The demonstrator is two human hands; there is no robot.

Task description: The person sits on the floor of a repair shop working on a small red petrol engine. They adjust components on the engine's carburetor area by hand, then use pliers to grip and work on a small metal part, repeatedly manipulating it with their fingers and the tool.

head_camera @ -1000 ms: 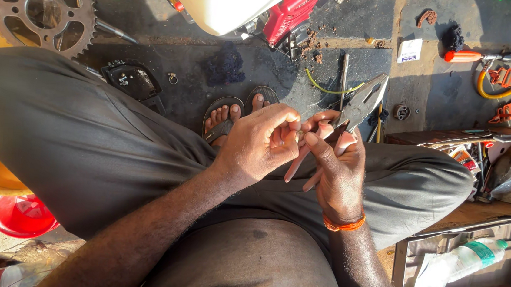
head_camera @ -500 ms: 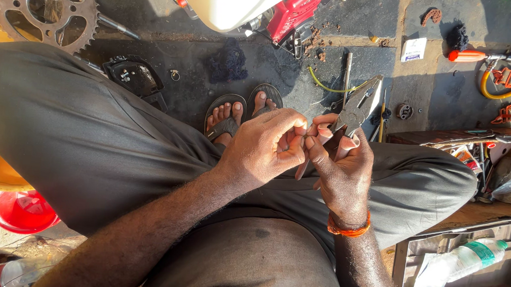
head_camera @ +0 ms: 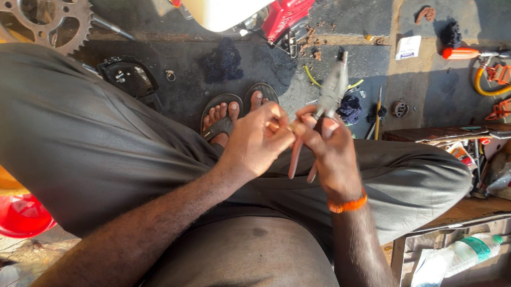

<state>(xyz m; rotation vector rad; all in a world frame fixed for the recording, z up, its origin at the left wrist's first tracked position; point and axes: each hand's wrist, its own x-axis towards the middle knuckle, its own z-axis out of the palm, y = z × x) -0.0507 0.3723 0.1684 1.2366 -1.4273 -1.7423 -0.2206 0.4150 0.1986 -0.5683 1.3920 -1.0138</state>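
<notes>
Right hand [head_camera: 334, 153] is wrapped around pliers [head_camera: 325, 106], head pointing up and away, motion-blurred; red handles stick out below the fist. Left hand [head_camera: 255, 143] is pinched shut on a small part [head_camera: 278, 127] just left of the pliers, touching the right hand's fingertips. The part is mostly covered by fingers, so its kind and shape can't be made out. Can't tell if the plier tip grips anything. Both hands sit above the crossed legs, near the sandalled feet [head_camera: 233, 114]. Orange band [head_camera: 347, 203] on the right wrist.

Relative to the pliers: sprocket [head_camera: 33, 1] far upper left, cut off by the frame edge; red and white machine body [head_camera: 248, 0] above, cropped at top and blown out by sun; tool tray [head_camera: 503, 275] lower right with a plastic bottle [head_camera: 459, 254]; red bowl [head_camera: 16, 213] far lower left, half hidden by the knee.
</notes>
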